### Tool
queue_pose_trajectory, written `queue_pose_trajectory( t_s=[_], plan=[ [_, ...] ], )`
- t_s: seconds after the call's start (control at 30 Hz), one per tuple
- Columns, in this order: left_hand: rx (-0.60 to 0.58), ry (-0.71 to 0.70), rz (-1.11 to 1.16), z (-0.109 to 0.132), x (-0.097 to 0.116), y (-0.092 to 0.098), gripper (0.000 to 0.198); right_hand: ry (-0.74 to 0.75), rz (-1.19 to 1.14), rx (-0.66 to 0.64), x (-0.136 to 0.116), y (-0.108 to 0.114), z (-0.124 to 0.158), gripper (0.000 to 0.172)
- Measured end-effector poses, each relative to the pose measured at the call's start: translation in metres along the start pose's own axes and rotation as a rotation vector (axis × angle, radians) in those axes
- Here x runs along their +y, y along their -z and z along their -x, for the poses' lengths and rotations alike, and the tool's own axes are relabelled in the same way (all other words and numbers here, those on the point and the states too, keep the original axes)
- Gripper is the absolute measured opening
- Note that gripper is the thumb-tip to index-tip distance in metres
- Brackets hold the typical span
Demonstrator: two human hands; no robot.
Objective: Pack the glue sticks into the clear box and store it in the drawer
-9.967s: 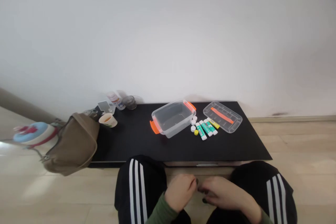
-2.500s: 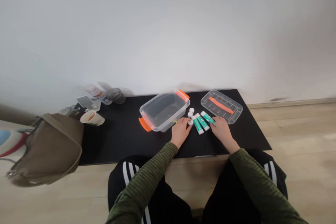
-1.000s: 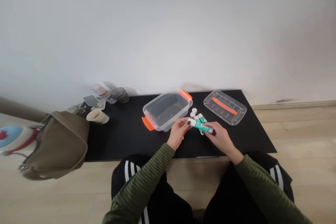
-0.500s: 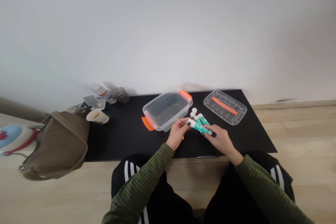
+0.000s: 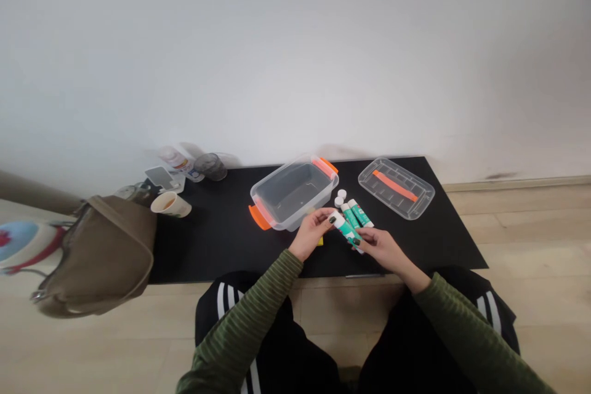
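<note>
Over the desk, just beside the clear box, my left fingers pinch the white end of a green glue stick, and my right fingers close round its lower end, partly hiding it. Its long axis slants down rightward. Two more sticks lie just beyond; a yellow piece shows, mostly hidden, under my left hand.

Off to the left there's an olive canvas shoulder bag slumped over the edge of the black tabletop, with a paper cup of something tea-coloured just beside it. Up by the wall sit a dark glass tumbler and a white bottle — plus maybe a small mirror, hard to tell from here.
</note>
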State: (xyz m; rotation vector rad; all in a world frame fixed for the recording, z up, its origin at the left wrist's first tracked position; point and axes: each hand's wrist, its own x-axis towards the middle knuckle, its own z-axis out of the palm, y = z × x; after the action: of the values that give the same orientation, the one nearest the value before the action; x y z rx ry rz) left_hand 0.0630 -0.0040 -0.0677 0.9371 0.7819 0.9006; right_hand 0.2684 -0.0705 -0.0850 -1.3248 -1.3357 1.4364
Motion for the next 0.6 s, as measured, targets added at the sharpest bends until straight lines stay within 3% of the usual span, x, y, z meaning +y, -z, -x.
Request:
queue_pose_trajectory(
  t_s=[0.2,0.37,0.5,0.6],
  plan=[
    [-0.027,-0.026,-0.064,0.004,0.009,-0.005,0.035,-0.048,-0.158,-0.058,-0.002,-0.009,0.0,0.052],
    [0.07,-0.126,-0.305,0.009,0.009,-0.006,0.03,-0.067,0.009,-0.152,-0.002,-0.034,-0.006,0.035],
    [0.2,-0.241,-0.492,0.01,0.005,0.001,0.033,-0.086,0.133,-0.072,0.0,-0.054,-0.017,0.02],
    [0.194,-0.28,-0.622,0.007,0.0,0.006,0.036,-0.129,0.211,0.038,0.004,-0.063,-0.026,0.015]
  ],
)
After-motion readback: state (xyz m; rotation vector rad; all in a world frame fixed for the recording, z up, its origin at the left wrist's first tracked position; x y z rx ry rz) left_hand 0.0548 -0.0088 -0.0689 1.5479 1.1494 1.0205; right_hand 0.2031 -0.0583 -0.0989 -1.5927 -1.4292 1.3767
